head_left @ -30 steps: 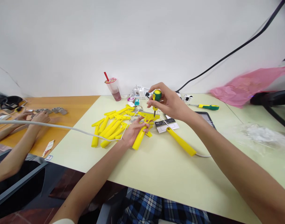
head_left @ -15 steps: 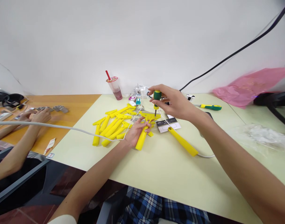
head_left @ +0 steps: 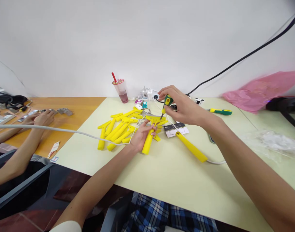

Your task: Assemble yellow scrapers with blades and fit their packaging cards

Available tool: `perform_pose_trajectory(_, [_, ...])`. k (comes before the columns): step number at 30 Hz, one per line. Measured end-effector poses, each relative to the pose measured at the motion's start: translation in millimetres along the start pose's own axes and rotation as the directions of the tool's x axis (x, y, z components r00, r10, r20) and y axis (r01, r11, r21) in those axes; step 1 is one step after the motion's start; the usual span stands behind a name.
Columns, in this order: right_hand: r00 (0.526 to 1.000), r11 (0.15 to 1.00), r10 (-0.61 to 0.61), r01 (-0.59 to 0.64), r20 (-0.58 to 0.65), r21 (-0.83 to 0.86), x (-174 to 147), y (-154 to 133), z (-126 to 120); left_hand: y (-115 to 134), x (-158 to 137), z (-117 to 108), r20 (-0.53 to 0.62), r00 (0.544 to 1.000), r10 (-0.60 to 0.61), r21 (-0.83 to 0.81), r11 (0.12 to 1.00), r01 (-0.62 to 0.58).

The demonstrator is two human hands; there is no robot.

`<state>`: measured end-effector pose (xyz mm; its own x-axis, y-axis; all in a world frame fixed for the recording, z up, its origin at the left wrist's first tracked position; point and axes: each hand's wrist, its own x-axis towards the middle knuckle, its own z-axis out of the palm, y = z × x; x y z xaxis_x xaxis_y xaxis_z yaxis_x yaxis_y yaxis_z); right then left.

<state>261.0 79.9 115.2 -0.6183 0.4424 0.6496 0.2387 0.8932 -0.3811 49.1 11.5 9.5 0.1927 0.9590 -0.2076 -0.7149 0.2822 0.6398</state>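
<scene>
My left hand (head_left: 139,138) is closed around a yellow T-shaped scraper (head_left: 147,145), its wide head pointing away from me. In my right hand (head_left: 183,105) is a screwdriver (head_left: 168,100) with a green and yellow handle, pinched between the fingers. Its shaft slants down, with the tip at the scraper's head; whether it touches is too small to tell. To the left of my left hand lies a pile of similar yellow scrapers (head_left: 118,130). A separate yellow handle (head_left: 192,147) rests to the right, beside a black-and-white card (head_left: 176,129).
A second screwdriver (head_left: 221,111) lies at the right. A drink cup (head_left: 120,91) with a red straw stands by the wall. A white cable (head_left: 84,132) crosses over the pile. Clear plastic wrapping (head_left: 275,143) and a pink bag (head_left: 258,91) are far right. Another person's hands (head_left: 43,117) work at left.
The screwdriver has gone from upright to tilted, its handle leaning right, and my right hand has turned with it. My left hand still holds the scraper. The view has shifted slightly.
</scene>
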Motion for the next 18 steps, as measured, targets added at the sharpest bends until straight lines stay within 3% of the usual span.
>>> perform_pose_trajectory(3, [0.998,0.998,0.057,-0.057,0.0,0.026,0.6,0.1,0.5,0.2,0.2,-1.4,0.019,1.0,0.018,0.015,1.0,-0.018])
perform_pose_trajectory(7, [0.996,0.994,0.093,-0.093,-0.01,-0.062,-0.3,3.3,0.9,-1.1,-0.5,-1.5,0.035,0.999,0.021,0.036,0.999,-0.022])
perform_pose_trajectory(18, [0.999,0.998,0.048,-0.049,-0.009,-0.034,0.8,-4.4,1.6,-3.4,-1.6,1.4,0.02,0.998,0.052,0.102,0.993,-0.054])
